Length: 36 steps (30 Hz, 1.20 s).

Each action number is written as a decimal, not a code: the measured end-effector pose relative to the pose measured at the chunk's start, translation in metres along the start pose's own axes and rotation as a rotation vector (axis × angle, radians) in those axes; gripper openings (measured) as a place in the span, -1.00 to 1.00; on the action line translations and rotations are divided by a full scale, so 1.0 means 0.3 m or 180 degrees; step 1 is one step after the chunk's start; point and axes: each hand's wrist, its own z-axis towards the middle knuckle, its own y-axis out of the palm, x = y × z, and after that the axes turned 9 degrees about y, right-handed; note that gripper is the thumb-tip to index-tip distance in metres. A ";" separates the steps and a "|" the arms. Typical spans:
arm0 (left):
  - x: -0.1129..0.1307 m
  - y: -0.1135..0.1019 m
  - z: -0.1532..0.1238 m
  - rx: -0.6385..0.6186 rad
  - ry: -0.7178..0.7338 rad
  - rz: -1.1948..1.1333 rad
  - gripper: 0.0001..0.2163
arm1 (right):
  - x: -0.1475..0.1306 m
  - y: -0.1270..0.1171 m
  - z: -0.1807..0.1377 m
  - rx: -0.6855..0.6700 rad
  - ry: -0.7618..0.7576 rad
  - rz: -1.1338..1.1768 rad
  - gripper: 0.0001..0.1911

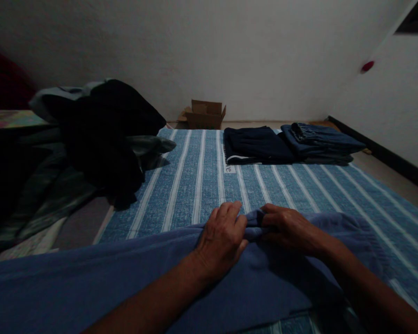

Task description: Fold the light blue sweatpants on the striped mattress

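Pinching one bunched edge of the soft blue fleece cloth [125, 273], the left hand [223, 236] and right hand [287, 227] meet almost knuckle to knuckle, fingers [230, 211] clenched on the fabric. The cloth lies spread across the near end of the blue-and-white striped sheet [195, 185]. Both grips crowd one small spot, so the wide slack towards the left could likely twist or crease if pulled. Dim light hides the seams, so the wrong edge may be held, and the heap of dark clothes [104, 134] nearby might snag the loose end.
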 end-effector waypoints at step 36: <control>-0.125 -0.003 0.217 -0.1519 -0.1080 -0.3375 -0.82 | -0.083 0.219 -0.376 0.2105 -0.0002 0.0482 -0.84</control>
